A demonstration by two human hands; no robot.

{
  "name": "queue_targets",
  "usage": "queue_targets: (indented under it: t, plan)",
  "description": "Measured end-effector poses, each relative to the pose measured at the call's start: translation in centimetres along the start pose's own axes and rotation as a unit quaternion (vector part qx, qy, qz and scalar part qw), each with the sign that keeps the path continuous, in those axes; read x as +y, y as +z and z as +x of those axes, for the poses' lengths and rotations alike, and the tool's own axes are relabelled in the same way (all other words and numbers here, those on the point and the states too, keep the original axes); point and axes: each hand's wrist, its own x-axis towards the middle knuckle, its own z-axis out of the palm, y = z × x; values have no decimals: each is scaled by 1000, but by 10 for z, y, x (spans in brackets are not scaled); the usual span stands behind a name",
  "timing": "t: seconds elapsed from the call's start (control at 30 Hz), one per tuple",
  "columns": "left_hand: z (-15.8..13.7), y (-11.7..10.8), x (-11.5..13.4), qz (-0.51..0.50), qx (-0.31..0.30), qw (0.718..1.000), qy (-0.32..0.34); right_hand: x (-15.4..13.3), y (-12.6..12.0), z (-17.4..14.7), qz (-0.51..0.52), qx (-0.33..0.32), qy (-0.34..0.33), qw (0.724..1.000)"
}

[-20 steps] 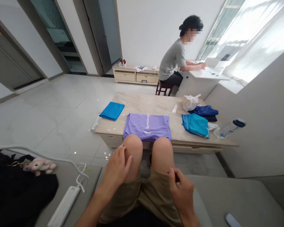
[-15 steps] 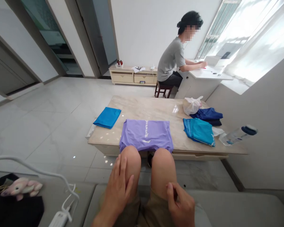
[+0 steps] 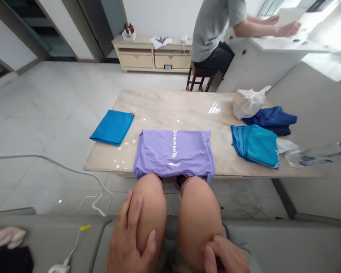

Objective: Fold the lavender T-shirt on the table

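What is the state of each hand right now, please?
Left hand: open, on the left leg, holding nothing visible.
Right hand: partly curled, at the right leg; contents cannot be told.

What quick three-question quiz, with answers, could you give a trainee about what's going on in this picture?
1. What colour is the cloth at the near edge of the table, in front of the camera wearer?
A) red
B) purple
C) green

2. True or false: the wearer's left hand rests on the left leg.

3. What is the person in grey sitting on?

Key: 1. B; 2. true; 3. a dark stool.
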Motion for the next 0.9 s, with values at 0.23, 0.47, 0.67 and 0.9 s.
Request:
queue_targets:
  t: [0.23, 0.47, 0.67, 0.9]
  plan:
    - [-24, 12, 1, -10, 40, 999, 5, -16, 5, -12, -2, 0, -20, 1000]
    - [-43, 1, -9, -22, 51, 998, -21, -20, -6, -22, -54, 23, 9, 998]
    - [-38, -3, -25, -39, 47, 997, -46, -5, -18, -18, -86, 42, 47, 994]
    - [-36, 1, -27, 30, 85, 996, -6, 1, -23, -10, -103, 32, 36, 993]
